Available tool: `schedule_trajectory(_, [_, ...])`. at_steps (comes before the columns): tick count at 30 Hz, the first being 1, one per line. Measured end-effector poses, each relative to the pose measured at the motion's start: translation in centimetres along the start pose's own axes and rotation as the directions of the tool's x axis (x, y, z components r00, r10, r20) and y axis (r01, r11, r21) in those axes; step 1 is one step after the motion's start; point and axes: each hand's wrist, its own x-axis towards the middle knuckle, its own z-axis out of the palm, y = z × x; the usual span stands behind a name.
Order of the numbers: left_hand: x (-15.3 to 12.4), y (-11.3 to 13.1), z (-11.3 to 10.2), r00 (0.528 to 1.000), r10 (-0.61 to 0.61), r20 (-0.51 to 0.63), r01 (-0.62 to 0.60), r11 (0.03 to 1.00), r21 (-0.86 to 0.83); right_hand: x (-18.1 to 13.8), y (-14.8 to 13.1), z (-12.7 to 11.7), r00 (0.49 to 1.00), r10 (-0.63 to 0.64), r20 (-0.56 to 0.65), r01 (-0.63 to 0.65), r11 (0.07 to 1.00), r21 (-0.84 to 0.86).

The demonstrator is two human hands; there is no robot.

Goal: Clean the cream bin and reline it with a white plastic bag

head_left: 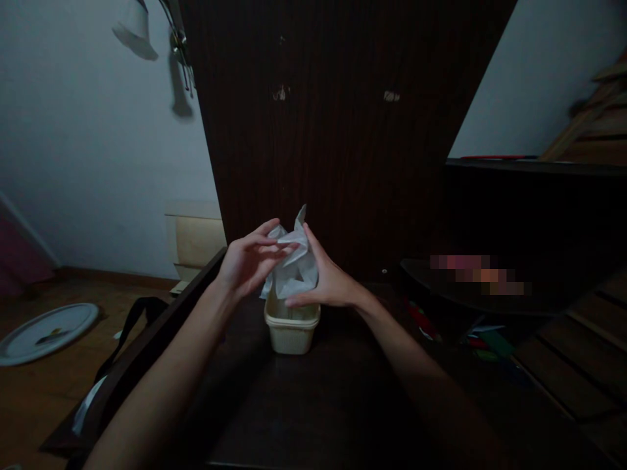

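A crumpled white sheet (296, 271), thin like tissue or plastic film, stands bunched between both hands. My left hand (247, 261) has its fingers on the upper left of it, closed on a fold. Around the right side curves my right hand (333, 277), its thumb low across the front and its fingers up by the top corner. Right below is a small cream plastic basket (292, 339) with a ribbed front, upright on the dark wooden surface (284, 405). The sheet's lower part reaches into the basket's opening, and the basket's inside is mostly hidden.
A tall dark wooden panel (333, 150) rises behind the basket. At the left runs a raised dark edge (161, 339) with a black strap (134, 326) beside it. Farther left, a round white tray (49, 333) lies on the floor. Dark shelving (529, 196) stands at the right.
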Motion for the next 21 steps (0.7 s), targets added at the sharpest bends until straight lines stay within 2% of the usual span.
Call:
schedule_trajectory(2, [0.2,-0.6,1.3,0.998,-0.041,0.057,0.04,0.999,0.017,0.5,0.3,1.0,0.99,-0.048,-0.132,0.038,0.996,-0.077])
schedule_trajectory(4, [0.3,-0.9,2.0,0.996,-0.058,0.067,0.055,0.998,0.042,1.1,0.7,1.2,0.967,-0.041,-0.251,0.026,0.998,-0.062])
schedule_trajectory(6, [0.4,-1.1,1.9,0.999,-0.027,0.038,0.024,0.997,0.07,1.5,0.8,0.5,0.946,0.016,-0.324,-0.013,1.0,0.014])
schedule_trajectory(8, [0.5,-1.2,1.1,0.998,0.067,0.001,-0.067,0.99,0.122,1.7,0.8,-0.5,0.913,0.08,-0.4,-0.038,0.993,0.113])
schedule_trajectory(9, [0.6,-1.3,0.5,0.991,0.134,-0.021,-0.129,0.979,0.16,1.8,0.7,-1.1,0.881,0.114,-0.46,-0.039,0.985,0.168])
schedule_trajectory(11, [0.6,-1.6,-0.7,0.959,0.274,-0.07,-0.248,0.934,0.255,1.8,0.5,-2.1,0.777,0.195,-0.599,-0.015,0.956,0.292])
schedule_trajectory(13, [0.5,-2.1,-1.8,0.935,0.342,-0.09,-0.282,0.874,0.394,1.7,0.2,-2.9,0.672,0.301,-0.677,0.02,0.906,0.423])
schedule_trajectory(14, [0.3,-2.4,-2.1,0.935,0.347,-0.07,-0.271,0.83,0.487,1.7,0.0,-3.2,0.647,0.352,-0.676,0.031,0.874,0.486])
schedule_trajectory(15, [0.2,-2.7,-2.3,0.943,0.332,-0.033,-0.252,0.775,0.579,1.7,-0.2,-3.5,0.65,0.393,-0.65,0.035,0.839,0.543])
schedule_trajectory(16, [-0.1,-3.1,-2.3,0.954,0.3,0.015,-0.235,0.714,0.66,1.6,-0.5,-3.6,0.675,0.42,-0.607,0.032,0.805,0.592])
schedule_trajectory(18, [-0.5,-3.8,-2.0,0.972,0.191,0.137,-0.227,0.606,0.763,1.5,-1.1,-3.8,0.759,0.43,-0.49,0.01,0.744,0.668])
schedule_trajectory(21, [-0.9,-4.8,-1.0,0.942,0.047,0.333,-0.313,0.481,0.819,1.4,-2.1,-3.7,0.853,0.373,-0.366,0.014,0.683,0.73])
